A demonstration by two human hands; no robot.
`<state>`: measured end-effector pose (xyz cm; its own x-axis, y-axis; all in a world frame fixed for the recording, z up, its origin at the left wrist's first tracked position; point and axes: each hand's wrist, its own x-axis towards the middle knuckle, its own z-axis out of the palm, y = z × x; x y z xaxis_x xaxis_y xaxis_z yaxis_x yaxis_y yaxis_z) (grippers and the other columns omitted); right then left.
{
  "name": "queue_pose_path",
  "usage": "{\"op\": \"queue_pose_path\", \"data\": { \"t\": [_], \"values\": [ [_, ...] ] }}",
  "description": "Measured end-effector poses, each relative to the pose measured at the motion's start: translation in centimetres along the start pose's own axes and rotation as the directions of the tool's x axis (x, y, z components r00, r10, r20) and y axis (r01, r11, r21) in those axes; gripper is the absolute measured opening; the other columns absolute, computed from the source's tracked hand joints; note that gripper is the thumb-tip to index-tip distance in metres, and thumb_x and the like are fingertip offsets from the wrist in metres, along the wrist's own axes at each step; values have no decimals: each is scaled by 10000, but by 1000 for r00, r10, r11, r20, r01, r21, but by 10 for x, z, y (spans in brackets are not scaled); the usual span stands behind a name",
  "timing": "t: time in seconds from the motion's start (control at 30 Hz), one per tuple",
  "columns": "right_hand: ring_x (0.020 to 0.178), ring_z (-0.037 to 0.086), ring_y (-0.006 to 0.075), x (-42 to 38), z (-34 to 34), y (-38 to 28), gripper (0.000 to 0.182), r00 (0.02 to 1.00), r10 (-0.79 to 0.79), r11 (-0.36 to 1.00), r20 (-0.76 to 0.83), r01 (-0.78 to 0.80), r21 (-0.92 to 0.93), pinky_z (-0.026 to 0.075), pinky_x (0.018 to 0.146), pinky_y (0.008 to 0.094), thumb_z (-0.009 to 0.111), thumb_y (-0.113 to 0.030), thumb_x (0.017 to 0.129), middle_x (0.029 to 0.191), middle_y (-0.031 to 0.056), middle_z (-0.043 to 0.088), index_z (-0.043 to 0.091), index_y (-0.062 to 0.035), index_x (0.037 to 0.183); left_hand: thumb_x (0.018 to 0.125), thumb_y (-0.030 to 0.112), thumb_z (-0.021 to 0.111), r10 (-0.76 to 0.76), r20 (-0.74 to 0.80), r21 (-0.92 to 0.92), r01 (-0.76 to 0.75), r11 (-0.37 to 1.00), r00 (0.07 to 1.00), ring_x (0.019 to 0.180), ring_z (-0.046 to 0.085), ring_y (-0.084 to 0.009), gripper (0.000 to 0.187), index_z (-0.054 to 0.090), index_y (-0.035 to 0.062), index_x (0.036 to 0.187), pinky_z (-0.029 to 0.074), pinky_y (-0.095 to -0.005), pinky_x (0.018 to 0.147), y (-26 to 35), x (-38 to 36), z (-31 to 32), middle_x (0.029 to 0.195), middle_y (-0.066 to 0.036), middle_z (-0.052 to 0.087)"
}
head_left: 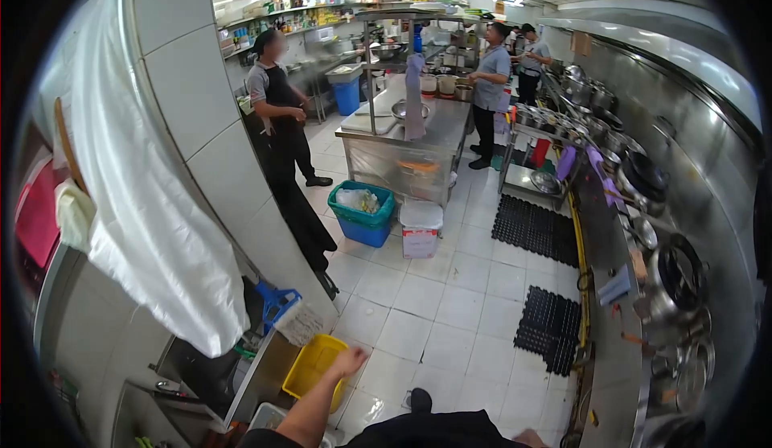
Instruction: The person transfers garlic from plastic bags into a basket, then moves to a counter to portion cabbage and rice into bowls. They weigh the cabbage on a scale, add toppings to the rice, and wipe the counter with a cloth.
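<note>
My left hand (pixel 350 362) is stretched forward at the lower middle, beside and partly in front of a yellow plastic tub (pixel 304 367) on the floor. Its fingers look loosely curled, with nothing visible in them. Only a blurred bit of my right hand (pixel 531 438) shows at the bottom edge; its fingers cannot be made out. One dark shoe (pixel 420 400) of mine stands on the white floor tiles. Just behind the tub, a mop head (pixel 299 323) with a blue holder (pixel 276 302) leans by the wall corner.
A blue bin (pixel 362 229) and a white bucket (pixel 421 216) stand before the steel table (pixel 392 158). Black rubber mats (pixel 548 327) lie along the right counter, which is crowded with pots (pixel 675 279). A person (pixel 277 102) stands at left; others work further back.
</note>
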<state>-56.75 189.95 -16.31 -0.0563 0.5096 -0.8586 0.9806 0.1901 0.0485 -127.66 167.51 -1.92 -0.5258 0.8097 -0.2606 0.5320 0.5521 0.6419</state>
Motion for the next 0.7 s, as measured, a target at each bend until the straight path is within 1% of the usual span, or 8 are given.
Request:
{"op": "queue_pose_path", "data": {
  "t": [0.13,0.2,0.23,0.27,0.43,0.53,0.63,0.7],
  "values": [
    [1214,687,428,149,-268,-243,599,890,-390,880,-237,285,-380,539,1068,496,640,-561,946,1270,240,744,793,-16,1142,977,477,607,-440,368,297,345,890,819,1186,714,-380,525,753,84,1292,550,-476,1032,-146,-32,36,1273,-256,745],
    [1119,712,457,153,-421,-391,577,757,-537,843,-372,471,-258,561,1011,531,633,-543,950,1150,271,762,796,-7,1090,1045,257,692,127,-45,-412,-134,901,991,1111,713,-274,272,781,57,1206,542,-461,1015,-185,-110,19,1153,-103,772],
    [999,746,426,204,-480,-458,458,563,-673,737,-480,565,-370,586,920,516,685,-475,950,1021,253,772,796,-46,1068,1028,305,739,-245,62,-938,140,318,968,1176,686,-231,358,748,60,1290,519,-438,1075,-172,-97,23,1254,-116,743],
    [961,751,417,179,-547,-529,406,471,-675,695,-568,664,-276,593,871,508,722,-427,938,986,245,776,794,-47,1061,1037,316,724,-399,161,-933,271,237,903,1168,687,-230,355,748,60,1281,521,-441,1067,-174,-90,10,1246,-115,744],
    [631,676,233,150,-793,-824,516,300,-644,476,-704,877,-62,559,607,408,783,-257,943,818,121,714,596,-82,1391,1081,373,650,-490,287,-845,458,274,823,1130,688,-223,363,749,61,1239,533,-454,1029,-212,120,-61,1209,-114,749],
    [720,668,232,106,-898,-945,767,386,-515,409,-766,895,176,579,565,378,795,-326,946,965,127,671,398,-100,1563,1108,400,588,-370,334,-590,498,636,867,1068,684,-263,386,744,51,1156,530,-473,966,-224,356,-129,1122,-127,738],
    [756,674,244,122,-1006,-1050,976,290,-300,308,-909,931,195,562,524,376,796,-451,952,1024,150,663,228,-59,1643,1087,512,552,3,63,-338,19,941,998,873,670,-203,539,749,33,1234,532,-428,760,-211,618,-194,1052,-114,765],
    [1007,714,325,97,-1068,-1100,1037,354,-213,291,-911,913,287,625,621,441,779,-566,942,1238,247,640,207,-78,1656,1105,423,573,-5,51,-609,35,792,999,837,659,-172,441,733,31,1226,530,-374,709,-76,703,-353,972,-100,743]
  ]
}}
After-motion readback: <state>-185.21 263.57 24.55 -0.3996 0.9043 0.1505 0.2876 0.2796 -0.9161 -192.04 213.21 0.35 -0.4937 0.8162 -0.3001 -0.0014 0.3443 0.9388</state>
